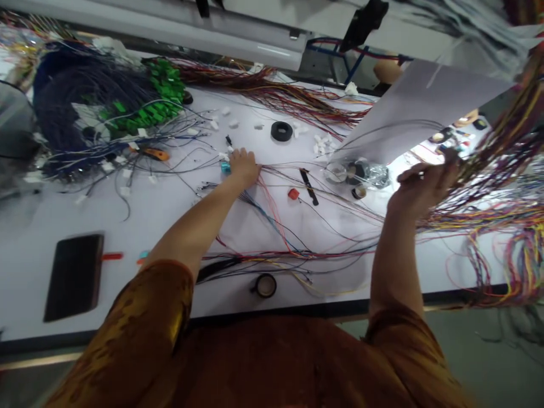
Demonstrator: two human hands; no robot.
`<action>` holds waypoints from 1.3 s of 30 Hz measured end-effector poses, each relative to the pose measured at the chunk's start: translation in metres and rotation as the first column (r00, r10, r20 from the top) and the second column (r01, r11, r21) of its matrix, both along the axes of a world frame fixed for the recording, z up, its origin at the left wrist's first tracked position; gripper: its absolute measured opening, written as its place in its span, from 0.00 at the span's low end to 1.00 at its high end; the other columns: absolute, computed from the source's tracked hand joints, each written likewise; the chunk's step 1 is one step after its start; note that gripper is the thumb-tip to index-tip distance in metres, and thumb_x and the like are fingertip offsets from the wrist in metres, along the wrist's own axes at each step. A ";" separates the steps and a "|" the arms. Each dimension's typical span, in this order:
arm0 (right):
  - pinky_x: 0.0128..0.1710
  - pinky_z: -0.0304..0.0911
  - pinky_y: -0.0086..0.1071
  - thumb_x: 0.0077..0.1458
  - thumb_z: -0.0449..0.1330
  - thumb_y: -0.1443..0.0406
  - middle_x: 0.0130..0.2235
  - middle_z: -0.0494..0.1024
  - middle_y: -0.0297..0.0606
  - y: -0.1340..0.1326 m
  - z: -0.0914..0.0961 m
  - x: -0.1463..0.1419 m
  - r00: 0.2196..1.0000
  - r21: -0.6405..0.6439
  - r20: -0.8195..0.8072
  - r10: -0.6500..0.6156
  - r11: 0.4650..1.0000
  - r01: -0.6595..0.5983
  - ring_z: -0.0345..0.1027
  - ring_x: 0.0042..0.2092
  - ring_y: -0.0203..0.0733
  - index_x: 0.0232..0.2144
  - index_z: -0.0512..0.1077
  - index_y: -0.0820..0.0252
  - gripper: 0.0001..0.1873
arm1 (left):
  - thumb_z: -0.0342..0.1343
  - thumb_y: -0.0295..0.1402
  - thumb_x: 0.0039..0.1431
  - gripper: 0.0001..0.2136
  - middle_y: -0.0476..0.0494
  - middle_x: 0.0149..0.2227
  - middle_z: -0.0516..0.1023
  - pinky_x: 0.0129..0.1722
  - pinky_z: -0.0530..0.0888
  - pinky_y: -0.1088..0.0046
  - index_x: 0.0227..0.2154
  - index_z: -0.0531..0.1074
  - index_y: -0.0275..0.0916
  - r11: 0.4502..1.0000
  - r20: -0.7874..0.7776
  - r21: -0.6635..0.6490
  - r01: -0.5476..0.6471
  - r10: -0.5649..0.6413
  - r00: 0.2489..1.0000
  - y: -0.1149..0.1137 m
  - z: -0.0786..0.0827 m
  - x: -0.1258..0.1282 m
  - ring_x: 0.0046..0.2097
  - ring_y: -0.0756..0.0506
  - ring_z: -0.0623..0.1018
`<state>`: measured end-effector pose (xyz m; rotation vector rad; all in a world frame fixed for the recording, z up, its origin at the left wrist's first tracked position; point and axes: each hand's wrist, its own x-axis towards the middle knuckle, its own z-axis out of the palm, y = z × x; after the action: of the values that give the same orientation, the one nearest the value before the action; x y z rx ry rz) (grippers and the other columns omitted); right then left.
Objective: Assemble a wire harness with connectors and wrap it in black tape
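- Left hand (244, 167), near eleven o'clock of centre: fingers curled nearly closed at the table (170, 306); the palm hides any grip.
- Thin wires (340, 197), between the hands: long axis runs from the left hand toward four o'clock; pink wires (275, 208) point toward five.
- Right hand (425, 187), three o'clock: blurred, fingers half bent by a wire bundle (484, 164); cannot tell if gripping.
- Bundle cut off at two o'clock.
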<state>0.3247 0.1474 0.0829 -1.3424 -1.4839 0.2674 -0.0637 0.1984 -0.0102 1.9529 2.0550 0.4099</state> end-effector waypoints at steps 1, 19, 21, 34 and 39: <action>0.28 0.54 0.41 0.68 0.40 0.47 0.28 0.68 0.38 -0.012 -0.005 -0.017 0.992 0.132 -0.074 -0.102 0.985 0.111 0.56 0.24 0.44 0.57 0.70 0.48 0.28 | 0.54 0.37 0.65 0.21 0.22 0.66 0.64 0.68 0.55 0.45 0.56 0.70 0.27 1.000 0.090 0.024 0.014 -0.016 0.996 -0.006 0.007 0.010 0.70 0.28 0.58; 0.29 0.64 0.32 0.67 0.53 0.56 0.24 0.70 0.32 -0.135 -0.051 -0.057 0.928 -0.424 0.047 0.370 0.849 -0.316 0.65 0.26 0.36 0.44 0.80 0.59 0.18 | 0.66 0.43 0.55 0.14 0.42 0.32 0.81 0.33 0.71 0.74 0.28 0.75 0.35 0.757 0.915 -0.303 0.579 0.060 0.400 -0.089 0.061 0.081 0.33 0.49 0.77; 0.36 0.68 0.33 0.66 0.55 0.57 0.31 0.78 0.38 -0.136 -0.054 -0.062 0.853 -0.450 0.126 0.507 0.795 -0.407 0.73 0.32 0.39 0.42 0.81 0.59 0.17 | 0.64 0.40 0.58 0.12 0.41 0.36 0.82 0.38 0.73 0.74 0.32 0.76 0.35 0.653 0.938 -0.346 0.673 0.264 0.226 -0.104 0.060 0.102 0.38 0.48 0.79; 0.29 0.60 0.33 0.62 0.50 0.55 0.21 0.73 0.35 -0.143 -0.068 -0.059 0.791 -0.774 0.166 0.589 0.575 -0.266 0.66 0.25 0.39 0.34 0.80 0.60 0.22 | 0.45 0.29 0.73 0.12 0.57 0.19 0.66 0.28 0.72 0.79 0.31 0.66 0.38 0.955 0.961 -0.101 -0.280 0.021 -0.276 -0.022 0.094 -0.033 0.19 0.56 0.69; 0.27 0.55 0.33 0.58 0.52 0.50 0.19 0.67 0.33 -0.129 -0.081 -0.057 0.882 -0.705 0.160 0.443 0.677 -0.212 0.60 0.24 0.38 0.30 0.79 0.59 0.23 | 0.45 0.32 0.74 0.12 0.55 0.20 0.71 0.30 0.74 0.77 0.32 0.68 0.40 0.919 0.959 -0.111 -0.379 0.000 -0.283 -0.028 0.097 -0.086 0.22 0.54 0.74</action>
<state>0.2674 0.0188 0.0017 -1.7256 -2.0273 0.9455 -0.1492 0.1704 0.0871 0.4457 0.9537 1.7180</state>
